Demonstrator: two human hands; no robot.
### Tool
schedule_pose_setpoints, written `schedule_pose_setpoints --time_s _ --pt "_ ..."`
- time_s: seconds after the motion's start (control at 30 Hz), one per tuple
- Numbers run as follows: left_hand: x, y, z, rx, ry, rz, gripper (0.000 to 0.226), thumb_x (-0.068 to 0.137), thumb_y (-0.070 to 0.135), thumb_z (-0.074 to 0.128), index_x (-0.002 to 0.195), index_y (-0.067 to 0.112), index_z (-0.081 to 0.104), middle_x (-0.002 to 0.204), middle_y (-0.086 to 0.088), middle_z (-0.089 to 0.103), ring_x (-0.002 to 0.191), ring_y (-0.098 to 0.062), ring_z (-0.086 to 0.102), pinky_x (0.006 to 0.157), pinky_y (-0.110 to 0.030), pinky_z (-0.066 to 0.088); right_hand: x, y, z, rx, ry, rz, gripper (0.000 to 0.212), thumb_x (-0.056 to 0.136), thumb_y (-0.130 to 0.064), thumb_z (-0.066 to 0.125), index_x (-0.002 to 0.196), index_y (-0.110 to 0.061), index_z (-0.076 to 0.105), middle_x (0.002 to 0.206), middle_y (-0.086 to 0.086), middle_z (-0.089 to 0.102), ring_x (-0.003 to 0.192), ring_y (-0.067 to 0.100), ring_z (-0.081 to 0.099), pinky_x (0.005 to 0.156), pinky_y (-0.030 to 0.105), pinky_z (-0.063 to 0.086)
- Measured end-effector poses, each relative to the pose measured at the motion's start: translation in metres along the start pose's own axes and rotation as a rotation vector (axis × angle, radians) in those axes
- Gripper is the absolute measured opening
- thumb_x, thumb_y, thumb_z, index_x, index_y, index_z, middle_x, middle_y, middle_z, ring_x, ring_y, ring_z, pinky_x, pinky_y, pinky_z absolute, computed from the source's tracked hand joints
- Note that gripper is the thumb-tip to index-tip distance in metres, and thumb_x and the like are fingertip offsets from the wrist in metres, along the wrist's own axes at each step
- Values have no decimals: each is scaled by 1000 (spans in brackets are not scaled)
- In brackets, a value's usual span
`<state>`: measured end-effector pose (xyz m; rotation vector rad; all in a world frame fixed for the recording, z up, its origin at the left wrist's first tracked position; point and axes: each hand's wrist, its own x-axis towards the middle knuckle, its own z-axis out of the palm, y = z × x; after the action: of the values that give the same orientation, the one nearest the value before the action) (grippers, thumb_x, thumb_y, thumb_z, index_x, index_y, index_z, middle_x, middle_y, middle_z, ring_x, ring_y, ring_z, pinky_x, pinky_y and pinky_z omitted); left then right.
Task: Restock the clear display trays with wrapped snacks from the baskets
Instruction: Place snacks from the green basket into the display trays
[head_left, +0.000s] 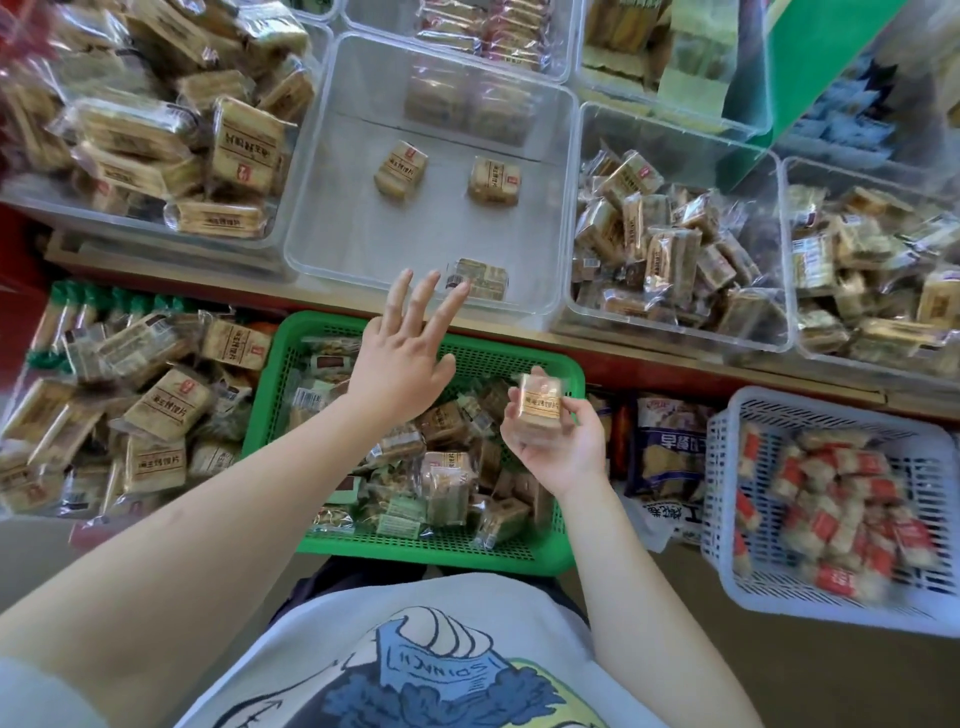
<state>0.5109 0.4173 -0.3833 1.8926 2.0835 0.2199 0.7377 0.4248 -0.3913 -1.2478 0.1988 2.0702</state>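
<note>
A nearly bare clear display tray (332, 228) stands in the middle of the shelf. Three wrapped snacks lie in it: one (401, 169) at the centre, one (493, 181) to its right, one (478, 279) by the near wall. My left hand (402, 358) hovers with straight, spread fingers over the tray's near edge and holds nothing. My right hand (556, 441) grips a tan wrapped snack (540, 402) above the green basket (519, 553), which is full of mixed wrapped snacks.
Full clear trays flank the middle tray: one at left (156, 218), one at right (675, 332), one far right (878, 358). More trays (561, 73) stand behind. A white basket (727, 571) of red-labelled snacks sits at lower right. Loose snack packs (130, 415) pile at left.
</note>
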Motion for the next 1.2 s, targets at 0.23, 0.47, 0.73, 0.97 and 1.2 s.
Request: schedule_pose_setpoints --time_s 0.23,0.47,0.73,0.97,1.2 --pt "7 0 -7 16 -65 -3 78 98 44 42 155 43 -12 166 4 -8 152 -21 -19 115 -50 28 -46 -65 81 -260 -212 -323 41 90 -27 49 119 -2 65 111 19 67 87 30 63 77 40 54" --pt "11 1 -13 32 -88 1 78 99 46 40 154 44 -16 166 5 -11 151 -21 -20 117 -50 23 -5 -154 160 -1471 508 -1453 32 91 -34 64 108 -10 52 118 8 47 96 20 55 82 36 54" --pt "12 0 -16 18 -108 -3 78 99 45 40 153 46 -16 166 6 -13 151 -20 -21 116 -50 25 43 -153 150 -2233 656 -1050 65 103 -37 41 160 -18 16 168 13 6 154 33 7 124 52 4" --pt "12 -1 -15 24 -101 5 79 99 45 41 154 44 -15 166 6 -12 152 -22 -20 115 -50 28 14 -60 105 -1795 348 -1610 22 91 -13 46 91 -9 67 91 5 65 89 22 57 80 35 43" --pt "12 0 -12 1 -67 19 80 97 42 45 156 42 -9 166 3 -8 152 -24 -17 115 -52 28 44 14 10 -2170 132 -391 26 99 -26 48 121 -17 60 113 6 66 94 28 62 68 33 46"
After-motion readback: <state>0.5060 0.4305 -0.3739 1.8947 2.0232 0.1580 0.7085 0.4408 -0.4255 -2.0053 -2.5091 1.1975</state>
